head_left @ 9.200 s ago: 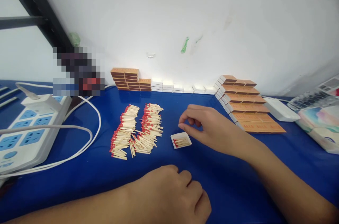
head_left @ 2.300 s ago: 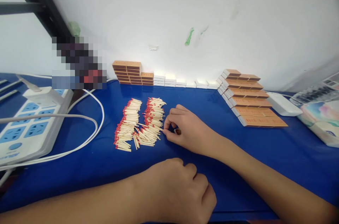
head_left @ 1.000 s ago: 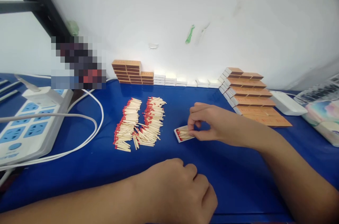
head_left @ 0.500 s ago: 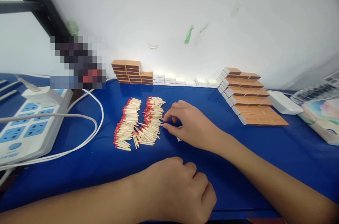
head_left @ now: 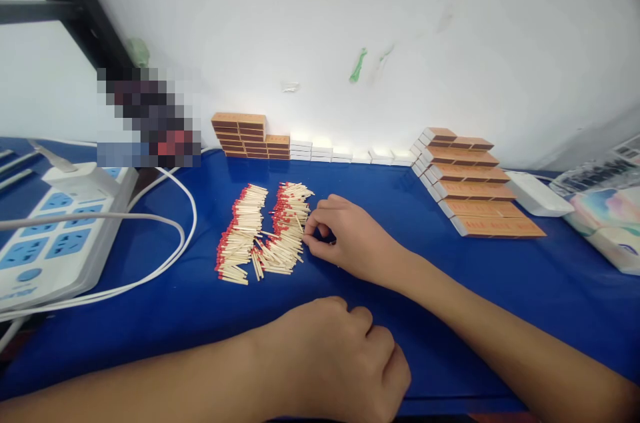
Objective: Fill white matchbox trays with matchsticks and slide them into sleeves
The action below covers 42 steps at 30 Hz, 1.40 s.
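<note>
One match [head_left: 299, 223] singled out: right hand [head_left: 350, 243] now closed, fingers seemingly pinching it, pile [head_left: 283, 253] just beyond; left hand [head_left: 345, 356] fisted.

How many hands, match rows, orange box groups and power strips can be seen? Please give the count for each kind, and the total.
Left hand and right hand: 2
Match rows: 2
Orange box groups: 2
Power strip: 1
Total: 7

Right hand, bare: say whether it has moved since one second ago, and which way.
Yes, leftward: against the elongated green wall mark, the bare right hand has shifted toward the red-tipped wooden matches.
</note>
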Motion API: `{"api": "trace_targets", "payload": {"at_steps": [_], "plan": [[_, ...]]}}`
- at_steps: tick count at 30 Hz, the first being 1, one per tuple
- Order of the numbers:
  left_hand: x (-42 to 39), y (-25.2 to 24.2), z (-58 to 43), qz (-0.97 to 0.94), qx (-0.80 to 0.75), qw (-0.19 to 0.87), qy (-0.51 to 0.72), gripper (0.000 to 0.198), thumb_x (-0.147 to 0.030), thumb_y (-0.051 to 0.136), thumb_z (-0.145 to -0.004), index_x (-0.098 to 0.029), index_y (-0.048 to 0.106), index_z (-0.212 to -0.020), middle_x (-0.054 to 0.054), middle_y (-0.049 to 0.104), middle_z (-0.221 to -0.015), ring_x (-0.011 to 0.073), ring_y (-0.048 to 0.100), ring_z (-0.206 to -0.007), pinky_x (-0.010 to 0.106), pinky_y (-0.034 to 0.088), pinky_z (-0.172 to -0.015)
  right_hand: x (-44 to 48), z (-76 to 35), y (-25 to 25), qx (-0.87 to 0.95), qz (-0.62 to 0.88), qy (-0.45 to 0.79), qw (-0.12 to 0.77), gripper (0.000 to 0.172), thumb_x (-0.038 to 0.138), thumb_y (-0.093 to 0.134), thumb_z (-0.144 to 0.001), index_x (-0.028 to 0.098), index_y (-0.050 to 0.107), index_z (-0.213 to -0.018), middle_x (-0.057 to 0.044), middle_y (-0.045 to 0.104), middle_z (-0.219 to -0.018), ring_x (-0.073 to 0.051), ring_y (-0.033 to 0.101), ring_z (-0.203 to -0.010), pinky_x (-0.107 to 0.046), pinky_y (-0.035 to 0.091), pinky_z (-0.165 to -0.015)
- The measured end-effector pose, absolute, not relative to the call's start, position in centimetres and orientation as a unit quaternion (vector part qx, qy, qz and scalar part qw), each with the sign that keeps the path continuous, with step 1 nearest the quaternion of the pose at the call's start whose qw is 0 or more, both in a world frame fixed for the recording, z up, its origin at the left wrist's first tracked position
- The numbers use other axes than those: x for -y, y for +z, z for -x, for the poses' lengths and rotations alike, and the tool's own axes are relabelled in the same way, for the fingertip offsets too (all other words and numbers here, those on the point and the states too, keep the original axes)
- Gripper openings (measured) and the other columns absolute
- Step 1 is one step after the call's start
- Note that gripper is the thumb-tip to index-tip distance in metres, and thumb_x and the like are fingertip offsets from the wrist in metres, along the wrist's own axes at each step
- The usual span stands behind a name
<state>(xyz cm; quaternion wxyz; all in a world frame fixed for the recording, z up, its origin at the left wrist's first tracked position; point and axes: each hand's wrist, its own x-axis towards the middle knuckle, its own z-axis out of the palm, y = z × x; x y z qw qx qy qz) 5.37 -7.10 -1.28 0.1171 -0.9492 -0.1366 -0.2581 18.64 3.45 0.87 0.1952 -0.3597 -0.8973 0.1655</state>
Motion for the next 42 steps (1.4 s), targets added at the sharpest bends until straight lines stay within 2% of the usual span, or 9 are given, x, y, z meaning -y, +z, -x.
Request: {"api": "trace_targets", "payload": {"at_steps": [9, 18, 22, 28, 38, 42], "plan": [[7.1, -1.2, -5.2, 0.950, 0.134, 0.125, -0.252, 0.005, -0.017, 0.068, -0.085, -0.014, 0.064, -0.082, 0.000, 0.056, -0.066, 0.0154, 0.050, -0.050, 0.031, 0.032, -0.040, -3.9, -19.5, 1.4, 0.903, 0.343, 0.178, 0.186, 0.012, 0.016, 0.072, -0.091, 0.019, 0.067, -0.081, -0.001, 0.059, -0.078, -0.019, 0.053, -0.084, -0.030, 0.041, -0.075], [7.2, -1.5, -5.2, 0.946, 0.147, 0.146, -0.248, 0.005, -0.018, 0.067, -0.087, -0.014, 0.067, -0.089, -0.001, 0.053, -0.065, 0.0137, 0.048, -0.052, 0.030, 0.030, -0.043, -3.7, -26.0, 5.6, 0.895, 0.390, 0.199, 0.080, 0.010, 0.021, 0.073, -0.087, 0.024, 0.067, -0.079, 0.000, 0.063, -0.083, -0.016, 0.057, -0.074, -0.030, 0.040, -0.064], [7.1, -1.3, -5.2, 0.948, 0.148, 0.136, -0.247, 0.007, -0.018, 0.067, -0.088, -0.013, 0.067, -0.092, -0.001, 0.054, -0.067, 0.0144, 0.048, -0.051, 0.031, 0.030, -0.043, -3.7, -27.4, 5.6, 0.896, 0.391, 0.201, 0.054, 0.011, 0.016, 0.071, -0.084, 0.025, 0.067, -0.081, 0.001, 0.064, -0.086, -0.017, 0.058, -0.076, -0.030, 0.041, -0.065], [7.1, -1.1, -5.3, 0.954, 0.143, 0.135, -0.226, 0.008, -0.019, 0.067, -0.090, -0.013, 0.068, -0.094, -0.001, 0.054, -0.067, 0.0140, 0.049, -0.052, 0.029, 0.031, -0.043, -3.7, -27.2, 4.5, 0.909, 0.372, 0.182, 0.040, 0.013, 0.020, 0.070, -0.090, 0.024, 0.062, -0.080, 0.001, 0.063, -0.086, -0.016, 0.056, -0.076, -0.031, 0.041, -0.066], [7.1, -1.0, -5.3, 0.952, 0.148, 0.131, -0.235, 0.007, -0.018, 0.065, -0.089, -0.013, 0.069, -0.092, 0.000, 0.056, -0.066, 0.0144, 0.051, -0.052, 0.030, 0.033, -0.044, -2.5, -25.4, 5.3, 0.911, 0.376, 0.141, 0.091, 0.011, 0.022, 0.064, -0.096, 0.024, 0.065, -0.085, -0.001, 0.065, -0.084, -0.017, 0.058, -0.075, -0.031, 0.041, -0.066], [7.1, -1.2, -5.3, 0.946, 0.153, 0.124, -0.256, 0.004, -0.017, 0.066, -0.086, -0.014, 0.068, -0.087, 0.000, 0.056, -0.065, 0.0148, 0.049, -0.051, 0.032, 0.034, -0.042, -2.7, -23.5, 4.6, 0.887, 0.404, 0.145, 0.167, 0.012, 0.017, 0.061, -0.096, 0.022, 0.069, -0.088, -0.001, 0.063, -0.079, -0.016, 0.056, -0.072, -0.031, 0.041, -0.066]]}}
